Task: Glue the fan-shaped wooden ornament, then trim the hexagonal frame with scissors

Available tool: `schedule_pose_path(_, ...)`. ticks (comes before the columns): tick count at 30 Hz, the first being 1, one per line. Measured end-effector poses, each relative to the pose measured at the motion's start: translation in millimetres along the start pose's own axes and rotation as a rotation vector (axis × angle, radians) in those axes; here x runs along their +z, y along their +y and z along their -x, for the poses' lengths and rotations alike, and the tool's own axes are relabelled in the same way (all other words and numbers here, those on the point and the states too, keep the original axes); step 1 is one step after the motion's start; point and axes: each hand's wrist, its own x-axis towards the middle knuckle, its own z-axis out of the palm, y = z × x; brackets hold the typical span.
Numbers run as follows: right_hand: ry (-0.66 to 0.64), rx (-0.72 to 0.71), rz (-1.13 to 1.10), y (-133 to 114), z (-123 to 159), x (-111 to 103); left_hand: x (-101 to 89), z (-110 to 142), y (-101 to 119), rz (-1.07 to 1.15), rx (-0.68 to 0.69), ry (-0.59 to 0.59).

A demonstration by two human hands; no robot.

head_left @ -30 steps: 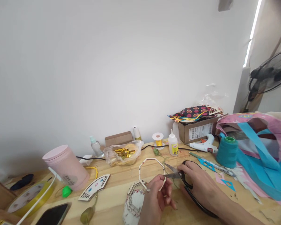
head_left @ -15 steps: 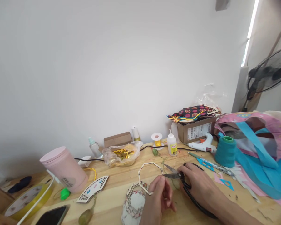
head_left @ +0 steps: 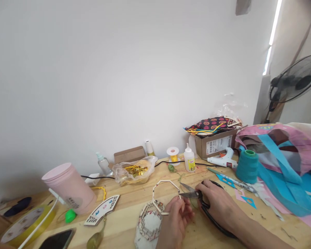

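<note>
Gripping the black-handled scissors in our right hand, we have the fingers closed through the loops and the blades slightly parted, tips pointing left toward our other hand. Our left hand has its grip pinched shut on the near edge of the octagonal wooden frame, which stands tilted up from the tabletop; a thin thread seems to run between fingers and blades, but it is too fine to be sure. Just beside the left hand, touching the frame's lower corner, lies a white domed piece with wooden lattice trim. Further left we see a fan-shaped wooden cutout and a pink tumbler. Behind the scissors stand a glue bottle and a spool of gold thread, with a white glue gun and a teal thread cone off to the right.
</note>
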Motion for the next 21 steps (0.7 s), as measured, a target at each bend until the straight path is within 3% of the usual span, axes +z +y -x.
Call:
schedule_pose_path(10, -0.018, 0.069, 0.083, -3.2, -2.5, 0.3, -0.3, -0.1, 0.4, 0.027, -0.009, 0.013)
schedule_pose_path(16, 0.043, 0.171, 0.080, 12.7, -8.2, -2.5, -0.8, 2.9, -11.9, 0.027, -0.062, -0.056)
schedule_pose_path(21, 0.053, 0.094, -0.013, 15.0, -6.2, -2.3, -6.4, -0.5, -12.3, 0.058, -0.095, -0.107)
